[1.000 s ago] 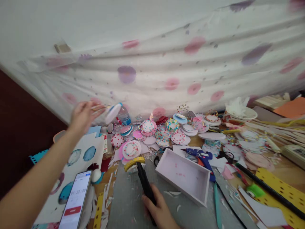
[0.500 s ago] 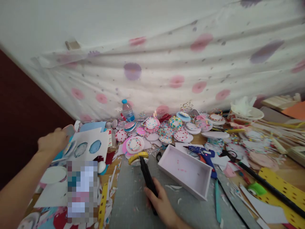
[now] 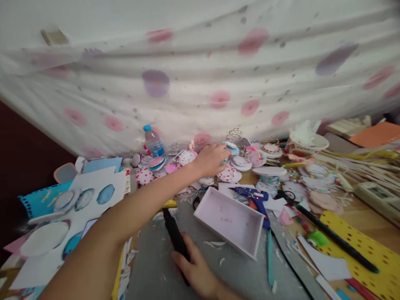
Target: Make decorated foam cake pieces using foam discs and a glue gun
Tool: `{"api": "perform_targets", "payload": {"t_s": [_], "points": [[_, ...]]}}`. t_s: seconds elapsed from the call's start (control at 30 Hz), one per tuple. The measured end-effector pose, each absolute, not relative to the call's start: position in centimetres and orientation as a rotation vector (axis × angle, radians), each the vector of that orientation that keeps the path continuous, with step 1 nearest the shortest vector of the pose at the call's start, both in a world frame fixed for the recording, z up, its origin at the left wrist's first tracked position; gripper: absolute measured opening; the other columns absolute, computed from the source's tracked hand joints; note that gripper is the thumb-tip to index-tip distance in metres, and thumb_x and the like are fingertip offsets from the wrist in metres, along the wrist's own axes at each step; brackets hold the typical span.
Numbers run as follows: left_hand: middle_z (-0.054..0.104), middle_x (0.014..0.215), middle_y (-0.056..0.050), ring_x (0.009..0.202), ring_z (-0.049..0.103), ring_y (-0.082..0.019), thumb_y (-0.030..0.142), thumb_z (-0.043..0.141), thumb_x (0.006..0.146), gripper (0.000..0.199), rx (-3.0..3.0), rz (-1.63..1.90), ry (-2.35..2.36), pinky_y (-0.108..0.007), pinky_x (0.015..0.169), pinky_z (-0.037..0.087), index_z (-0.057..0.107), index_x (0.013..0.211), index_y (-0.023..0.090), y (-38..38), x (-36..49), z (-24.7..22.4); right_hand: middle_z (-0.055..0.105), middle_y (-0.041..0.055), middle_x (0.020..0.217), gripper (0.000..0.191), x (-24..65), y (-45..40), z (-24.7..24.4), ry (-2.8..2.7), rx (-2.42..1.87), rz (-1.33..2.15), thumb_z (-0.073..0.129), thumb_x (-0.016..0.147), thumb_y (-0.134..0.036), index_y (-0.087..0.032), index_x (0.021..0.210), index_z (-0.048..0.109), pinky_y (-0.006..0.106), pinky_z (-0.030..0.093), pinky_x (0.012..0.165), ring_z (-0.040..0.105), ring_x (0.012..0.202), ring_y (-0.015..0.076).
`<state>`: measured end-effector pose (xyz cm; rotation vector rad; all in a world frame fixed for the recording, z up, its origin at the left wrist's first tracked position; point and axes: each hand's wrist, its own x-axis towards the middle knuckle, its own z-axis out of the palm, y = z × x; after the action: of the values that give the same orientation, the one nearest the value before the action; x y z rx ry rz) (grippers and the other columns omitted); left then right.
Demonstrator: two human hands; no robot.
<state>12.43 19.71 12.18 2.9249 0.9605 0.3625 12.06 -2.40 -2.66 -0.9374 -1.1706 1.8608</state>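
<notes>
My left hand (image 3: 214,159) is stretched across to the pile of small decorated paper discs at the back. Its fingers are curled down onto the pile, and what lies under them is hidden. My right hand (image 3: 195,266) is closed around a long black tool (image 3: 176,233) over the grey cutting mat (image 3: 146,254). The tool's kind cannot be made out. Its far end is beside a yellow ring-like piece (image 3: 169,204). To the right of that hand is a shallow white box (image 3: 231,221) with a few pink bits inside.
A blue glue gun (image 3: 254,196) and a teal craft knife (image 3: 270,258) lie right of the box. A water bottle (image 3: 153,141) stands against the flowered curtain (image 3: 187,104). At right are a paper bowl (image 3: 308,143), a black marker (image 3: 337,237) and a yellow dotted sheet (image 3: 368,254).
My left hand has moved from the far left edge, by the papers, over to the discs at the back centre. The view has shifted slightly right. My right hand keeps hold of the black tool.
</notes>
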Motion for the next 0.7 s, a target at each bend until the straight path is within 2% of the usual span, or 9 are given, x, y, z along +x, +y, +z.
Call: {"api": "perform_targets", "payload": {"t_s": [0.1,0.23,0.33,0.5,0.7], "points": [[0.058,0.122,-0.014,0.116,0.05,-0.032,0.016,0.065,0.069,0.036,2.594,0.522,1.087,-0.043,0.098,0.037,0.064,0.105,0.017,22.6,14.9,9.7,0.041,-0.0042,0.072,0.021,11.9,-2.3,-3.1,-1.187,-0.942,1.806,0.054,0.083,-0.032,-0.018,0.099,0.053,0.02,0.031,0.053,0.038,0.062,0.0097],[0.067,0.09,-0.009,0.09,0.06,-0.026,0.014,0.065,0.064,0.023,2.386,0.596,1.157,-0.038,0.084,0.045,0.068,0.087,0.014,26.0,14.1,8.2,0.042,-0.0035,0.074,0.024,11.3,-2.4,-4.2,-1.164,-0.98,1.776,0.055,0.081,-0.033,-0.018,0.1,0.054,0.02,0.031,0.052,0.038,0.061,0.01],[0.066,0.077,-0.004,0.078,0.06,-0.021,0.021,0.067,0.065,0.013,2.184,0.729,1.185,-0.033,0.076,0.047,0.067,0.077,0.015,27.4,11.8,8.7,0.043,-0.0033,0.073,0.029,10.8,-2.6,-4.9,-1.127,-1.01,1.797,0.055,0.081,-0.036,-0.018,0.103,0.055,0.02,0.03,0.048,0.036,0.057,0.0095],[0.063,0.072,-0.002,0.068,0.06,-0.015,0.031,0.07,0.068,0.02,1.756,1.022,1.156,-0.031,0.071,0.051,0.059,0.072,0.015,27.0,7.9,11.7,0.05,-0.0009,0.077,0.038,11.0,-2.7,-4.6,-1.106,-1.038,1.735,0.061,0.077,-0.043,-0.02,0.107,0.058,0.02,0.035,0.051,0.043,0.062,0.0116],[0.066,0.083,-0.001,0.077,0.066,-0.014,0.027,0.067,0.074,0.017,1.351,1.261,1.019,-0.036,0.081,0.054,0.053,0.074,0.017,21.7,3.4,16.2,0.046,-0.0044,0.063,0.033,11.8,-2.4,-2.9,-1.132,-1.02,1.804,0.059,0.079,-0.044,-0.02,0.101,0.058,0.02,0.031,0.046,0.04,0.053,0.0105]]}}
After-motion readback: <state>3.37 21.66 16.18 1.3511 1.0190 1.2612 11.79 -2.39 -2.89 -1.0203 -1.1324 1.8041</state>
